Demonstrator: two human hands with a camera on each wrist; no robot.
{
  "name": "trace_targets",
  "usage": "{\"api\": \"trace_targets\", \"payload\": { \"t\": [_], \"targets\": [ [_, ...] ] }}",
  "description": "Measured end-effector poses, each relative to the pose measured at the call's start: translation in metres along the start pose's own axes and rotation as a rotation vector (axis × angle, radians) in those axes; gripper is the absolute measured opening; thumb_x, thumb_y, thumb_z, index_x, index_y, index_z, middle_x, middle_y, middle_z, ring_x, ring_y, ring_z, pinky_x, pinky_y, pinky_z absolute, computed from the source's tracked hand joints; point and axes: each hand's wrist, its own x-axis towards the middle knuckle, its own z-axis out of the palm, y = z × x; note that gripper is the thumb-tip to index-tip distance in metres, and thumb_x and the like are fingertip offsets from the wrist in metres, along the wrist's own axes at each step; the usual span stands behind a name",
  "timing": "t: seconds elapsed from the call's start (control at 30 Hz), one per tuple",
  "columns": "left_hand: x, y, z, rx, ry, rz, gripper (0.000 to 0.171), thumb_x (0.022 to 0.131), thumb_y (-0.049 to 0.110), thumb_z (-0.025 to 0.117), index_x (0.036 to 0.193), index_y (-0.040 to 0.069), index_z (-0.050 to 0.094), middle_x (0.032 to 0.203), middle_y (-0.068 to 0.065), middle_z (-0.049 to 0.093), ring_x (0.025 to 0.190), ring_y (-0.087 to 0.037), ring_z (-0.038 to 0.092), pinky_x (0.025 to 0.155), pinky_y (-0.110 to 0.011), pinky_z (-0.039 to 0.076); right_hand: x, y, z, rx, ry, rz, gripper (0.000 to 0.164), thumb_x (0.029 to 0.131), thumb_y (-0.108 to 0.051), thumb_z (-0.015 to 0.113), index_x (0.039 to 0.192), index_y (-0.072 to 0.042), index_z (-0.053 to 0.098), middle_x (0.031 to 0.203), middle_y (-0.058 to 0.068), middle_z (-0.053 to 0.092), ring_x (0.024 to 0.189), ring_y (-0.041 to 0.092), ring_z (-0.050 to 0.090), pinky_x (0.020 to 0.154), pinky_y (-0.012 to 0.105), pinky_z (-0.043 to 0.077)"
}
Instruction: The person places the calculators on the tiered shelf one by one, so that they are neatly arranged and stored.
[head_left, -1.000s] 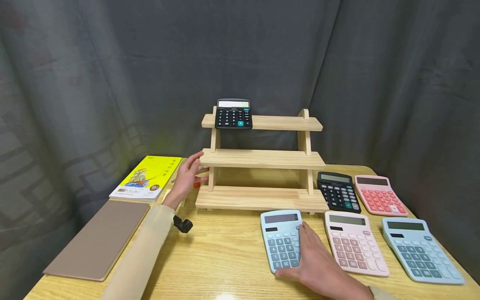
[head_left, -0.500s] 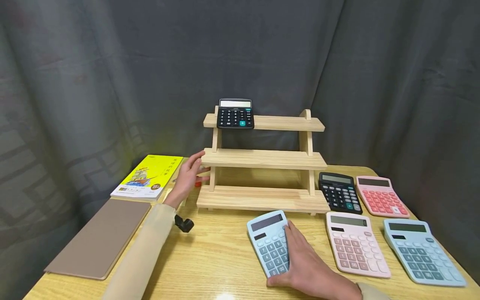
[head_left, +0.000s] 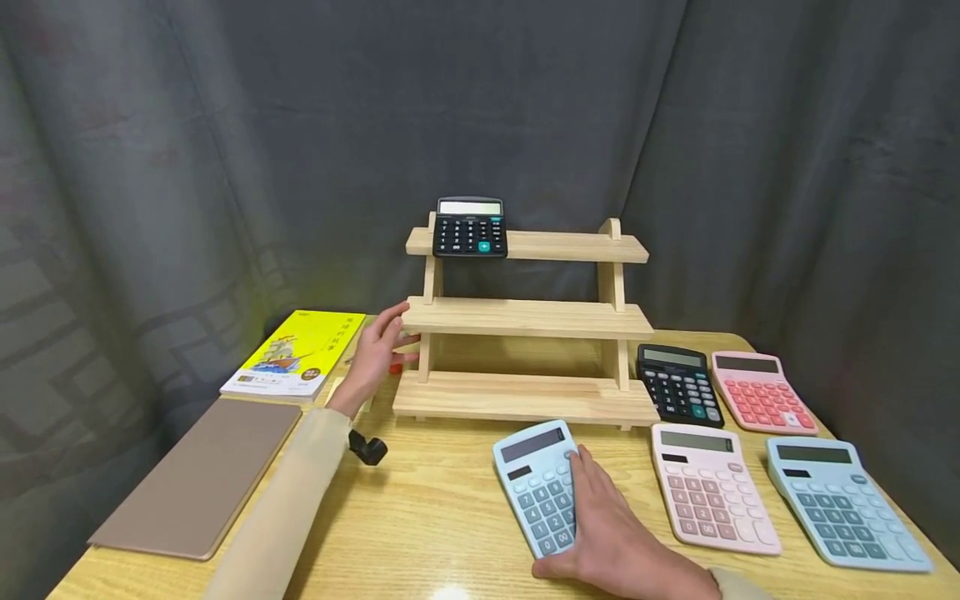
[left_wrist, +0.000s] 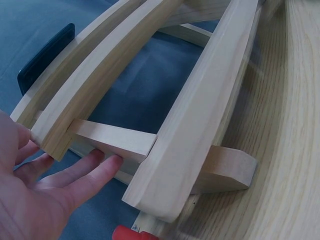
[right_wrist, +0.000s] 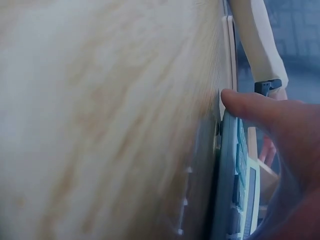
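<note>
At the table's front, my right hand (head_left: 618, 533) grips a light blue calculator (head_left: 536, 492), its thumb at the bottom edge and its fingers along the right side. The calculator is turned slightly, top towards the left. In the right wrist view its side edge (right_wrist: 229, 165) lies close over the tabletop. My left hand (head_left: 371, 358) is at the left end of a three-tier wooden display stand (head_left: 525, 317). The left wrist view has its extended fingers (left_wrist: 90, 182) against the stand's side support, beneath the middle shelf. A black calculator (head_left: 470, 227) leans on the top tier, left side.
Right of the stand lie a black calculator (head_left: 678, 385), a coral-pink one (head_left: 763, 393), a pale pink one (head_left: 712, 487) and another light blue one (head_left: 846, 504). On the left are a yellow book (head_left: 296, 354) and a brown notebook (head_left: 198, 479). A grey curtain (head_left: 525, 108) hangs behind.
My right hand has moved the light blue calculator leftwards and turned it anticlockwise, mostly in the first half second. The left hand stays at the stand.
</note>
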Motion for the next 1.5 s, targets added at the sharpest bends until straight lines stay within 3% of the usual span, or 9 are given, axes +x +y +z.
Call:
{"api": "trace_targets", "payload": {
  "t": [0.17,0.3,0.7,1.23,1.5],
  "targets": [
    [0.0,-0.001,-0.001,0.003,-0.003,0.001,0.047,0.112,0.021,0.038,0.155,0.003,0.036,0.157,-0.021,0.033,0.123,-0.049,0.056,0.091,-0.058,0.053,-0.001,-0.001,0.0,-0.018,0.039,-0.004,0.151,0.046,-0.07,0.09,0.153,0.014,0.023,0.158,0.035,0.022,0.145,0.05,0.025,0.116,0.064,0.025],
    [0.0,-0.001,-0.001,0.014,0.0,0.003,0.047,0.112,0.022,0.039,0.155,0.004,0.037,0.158,-0.019,0.032,0.123,-0.049,0.056,0.093,-0.061,0.051,-0.003,-0.002,-0.002,-0.032,0.07,-0.015,0.15,0.046,-0.069,0.09,0.152,0.014,0.026,0.157,0.033,0.027,0.143,0.048,0.029,0.116,0.062,0.028],
    [0.0,-0.001,-0.001,0.006,-0.008,-0.001,0.047,0.112,0.022,0.038,0.156,0.004,0.036,0.158,-0.018,0.032,0.124,-0.048,0.055,0.095,-0.065,0.047,-0.009,-0.009,-0.013,-0.083,0.151,-0.088,0.148,0.047,-0.066,0.092,0.153,0.012,0.025,0.158,0.031,0.027,0.143,0.045,0.032,0.117,0.058,0.027],
    [0.001,-0.001,-0.001,0.017,0.0,-0.004,0.047,0.112,0.023,0.038,0.156,0.006,0.037,0.159,-0.016,0.031,0.124,-0.047,0.055,0.095,-0.062,0.049,0.023,-0.02,-0.084,-0.078,0.306,-0.131,0.152,0.055,-0.065,0.092,0.157,0.011,0.008,0.162,0.032,0.012,0.147,0.05,0.018,0.118,0.065,0.019],
    [0.002,-0.002,-0.002,0.003,-0.006,-0.005,0.048,0.111,0.023,0.04,0.156,0.005,0.037,0.16,-0.015,0.03,0.124,-0.047,0.055,0.094,-0.06,0.051,0.047,-0.022,-0.109,-0.045,0.386,-0.152,0.147,0.056,-0.059,0.094,0.159,0.005,0.011,0.161,0.029,0.018,0.141,0.049,0.028,0.112,0.07,0.027]
  ]
}}
